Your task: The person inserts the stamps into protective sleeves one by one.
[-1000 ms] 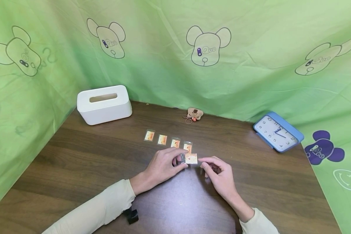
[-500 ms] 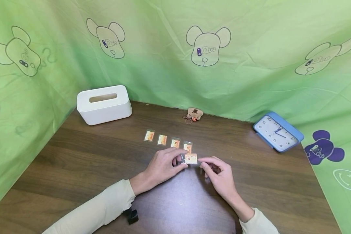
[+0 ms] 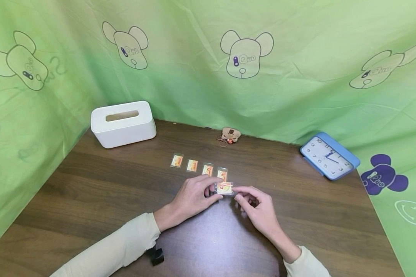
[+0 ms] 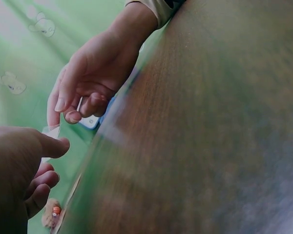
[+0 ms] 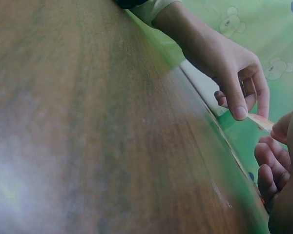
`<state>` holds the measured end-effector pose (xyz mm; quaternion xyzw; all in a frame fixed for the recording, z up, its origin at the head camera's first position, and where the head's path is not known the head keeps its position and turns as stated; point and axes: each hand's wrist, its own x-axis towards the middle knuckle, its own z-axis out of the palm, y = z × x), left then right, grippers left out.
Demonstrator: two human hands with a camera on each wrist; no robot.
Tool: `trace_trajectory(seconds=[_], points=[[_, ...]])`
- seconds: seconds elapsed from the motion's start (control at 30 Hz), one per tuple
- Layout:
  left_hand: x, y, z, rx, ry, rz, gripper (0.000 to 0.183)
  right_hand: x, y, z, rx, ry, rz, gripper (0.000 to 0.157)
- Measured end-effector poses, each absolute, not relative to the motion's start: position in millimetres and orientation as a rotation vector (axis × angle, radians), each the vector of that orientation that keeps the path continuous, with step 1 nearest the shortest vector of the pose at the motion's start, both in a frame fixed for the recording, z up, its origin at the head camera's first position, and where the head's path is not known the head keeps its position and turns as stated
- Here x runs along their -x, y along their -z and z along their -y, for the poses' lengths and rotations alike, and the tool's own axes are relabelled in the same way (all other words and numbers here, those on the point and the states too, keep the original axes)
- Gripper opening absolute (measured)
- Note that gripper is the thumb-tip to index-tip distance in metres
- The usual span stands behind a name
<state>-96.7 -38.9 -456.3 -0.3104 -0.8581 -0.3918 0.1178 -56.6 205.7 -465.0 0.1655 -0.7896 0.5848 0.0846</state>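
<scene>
A small printed card in a clear plastic sleeve (image 3: 224,188) is held up between both hands in the head view. My left hand (image 3: 194,194) pinches its left side between thumb and forefinger. At the right edge, my right hand (image 3: 258,204) has thumb and forefinger close together on the clear margin, the other fingers curled under. In the right wrist view the sleeved card (image 5: 261,122) spans from the left fingers to the right thumb. Several similar sleeved cards (image 3: 192,165) lie in a slanting row just beyond; the nearest is partly covered by the left hand and held card.
On the brown wooden table (image 3: 124,184) stands a white tissue box (image 3: 124,130) at the back left. A brown plush keyring (image 3: 230,134) lies at the back middle. To the right a blue clock (image 3: 329,157) leans near the green curtain (image 3: 180,88).
My right hand has shifted slightly left, toward the left hand. The held card's face has tilted and shows a yellowish sheen. The left hand has stayed put.
</scene>
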Motion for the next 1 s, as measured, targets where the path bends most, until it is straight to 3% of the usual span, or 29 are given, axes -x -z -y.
trace_trajectory(seconds=[0.23,0.53,1.0], points=[[97,456,38,0.911,1.152,2.505,0.04,56,465,-206,-0.48,-1.776,2.38,0.022],[96,456,37,0.89,1.193,2.511,0.043,56,460,-203,-0.26,-1.835,2.412,0.022],[92,455,32,0.963,1.268,2.521,0.031,59,459,-195,-0.193,-1.838,2.451,0.006]])
